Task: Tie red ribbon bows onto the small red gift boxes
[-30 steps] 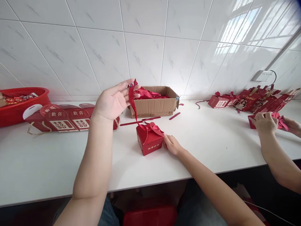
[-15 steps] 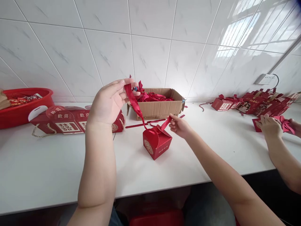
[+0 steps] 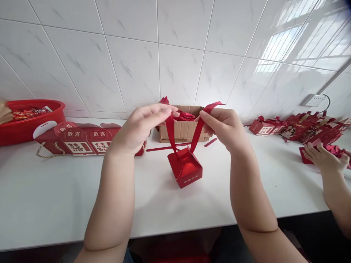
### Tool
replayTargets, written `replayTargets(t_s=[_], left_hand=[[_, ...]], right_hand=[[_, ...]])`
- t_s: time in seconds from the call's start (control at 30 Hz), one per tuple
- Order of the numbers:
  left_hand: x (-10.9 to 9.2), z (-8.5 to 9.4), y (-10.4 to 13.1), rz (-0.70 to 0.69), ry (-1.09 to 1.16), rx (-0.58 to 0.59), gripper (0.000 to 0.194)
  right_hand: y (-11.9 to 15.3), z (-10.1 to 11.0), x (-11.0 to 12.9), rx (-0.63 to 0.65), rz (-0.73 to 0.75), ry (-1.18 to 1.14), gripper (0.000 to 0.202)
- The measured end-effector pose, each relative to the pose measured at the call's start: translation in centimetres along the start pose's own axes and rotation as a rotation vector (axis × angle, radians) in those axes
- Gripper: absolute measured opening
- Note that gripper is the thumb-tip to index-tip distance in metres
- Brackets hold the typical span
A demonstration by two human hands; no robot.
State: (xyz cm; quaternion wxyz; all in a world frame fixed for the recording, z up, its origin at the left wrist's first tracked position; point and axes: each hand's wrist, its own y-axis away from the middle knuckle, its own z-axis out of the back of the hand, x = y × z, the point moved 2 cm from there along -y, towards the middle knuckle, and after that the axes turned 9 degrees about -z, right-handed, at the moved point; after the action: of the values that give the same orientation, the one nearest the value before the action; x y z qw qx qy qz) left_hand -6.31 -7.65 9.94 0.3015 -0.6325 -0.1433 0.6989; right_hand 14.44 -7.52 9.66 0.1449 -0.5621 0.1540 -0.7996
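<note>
A small red gift box (image 3: 189, 175) stands on the white table in front of me, its top flaps partly apart. Red satin ribbon (image 3: 197, 133) runs up from the box top in two lengths. My left hand (image 3: 149, 122) pinches one length between thumb and fingers, above and left of the box. On the other side, my right hand (image 3: 221, 126) pinches the second length, whose loose end sticks out past the fingers to the right. Both lengths look stretched between the box and my hands.
Behind my hands is a cardboard box (image 3: 186, 136) of red ribbon. Red gift boxes with rope handles (image 3: 79, 140) stand left, near a red basin (image 3: 33, 124). More red boxes (image 3: 264, 126) are at right, where another person's hand (image 3: 326, 157) works on a box.
My right hand has risen from beside the box, pulling its ribbon length upward. My left hand has moved right and lower. The box's top flaps have spread apart.
</note>
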Motion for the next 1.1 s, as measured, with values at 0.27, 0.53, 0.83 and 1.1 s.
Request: replayTargets(t_s=[0.27, 0.53, 0.83, 1.1], left_hand=[[0.0, -1.8, 0.1, 0.044, -0.083, 0.124, 0.037], [0.7, -3.9, -0.4, 0.156, 0.061, 0.066, 0.018], [0.2, -4.9, -0.2, 0.168, 0.048, 0.104, 0.004], [-0.2, -4.2, -0.1, 0.109, 0.058, 0.081, 0.007]], right_hand=[[0.5, 0.6, -1.3, -0.038, 0.063, -0.144, 0.033], [1.3, 1.2, -0.5, -0.156, 0.25, -0.229, 0.027], [1.5, 1.0, 0.3, -0.355, 0.262, -0.319, 0.033], [0.5, 2.7, -0.5, -0.459, 0.294, -0.494, 0.036]])
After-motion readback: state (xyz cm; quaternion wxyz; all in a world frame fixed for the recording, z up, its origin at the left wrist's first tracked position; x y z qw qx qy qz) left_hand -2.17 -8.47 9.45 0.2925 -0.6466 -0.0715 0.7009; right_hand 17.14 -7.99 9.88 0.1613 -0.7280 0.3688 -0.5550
